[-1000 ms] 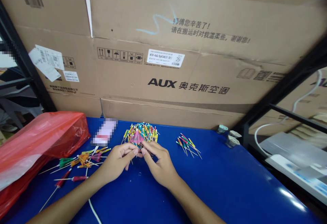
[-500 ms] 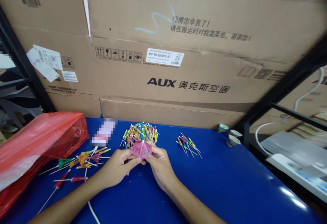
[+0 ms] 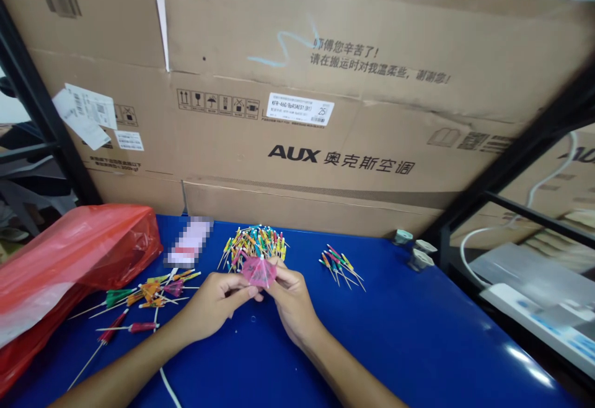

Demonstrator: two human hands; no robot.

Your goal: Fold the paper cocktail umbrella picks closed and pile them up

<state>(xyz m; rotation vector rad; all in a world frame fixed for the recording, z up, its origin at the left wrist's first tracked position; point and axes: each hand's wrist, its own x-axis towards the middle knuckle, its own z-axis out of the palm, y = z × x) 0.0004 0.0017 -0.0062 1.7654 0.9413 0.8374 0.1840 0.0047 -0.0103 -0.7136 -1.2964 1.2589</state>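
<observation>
Both my hands hold a pink paper cocktail umbrella [image 3: 259,271] low over the blue table, its canopy partly spread. My left hand [image 3: 214,301] pinches it from the left, and my right hand [image 3: 292,304] grips it from the right. Just behind them lies a dense heap of multicoloured cocktail picks [image 3: 254,247]. A smaller bunch of folded picks [image 3: 341,270] lies to the right of my right hand. Left of my left hand is a loose scatter of green, orange and red paper picks [image 3: 149,294]. The umbrella's stick is hidden by my fingers.
The blue table [image 3: 409,333] ends against a large cardboard box [image 3: 297,160]. A red plastic bag [image 3: 69,259] lies at the left, next to a blurred pink item [image 3: 189,242]. Small metal fittings [image 3: 419,254] stand at the back right. A white cable [image 3: 167,383] crosses the front.
The pink umbrella has moved down from the heap toward my hands and spread from a narrow cone to a wider canopy. Over the last half second it has narrowed slightly.
</observation>
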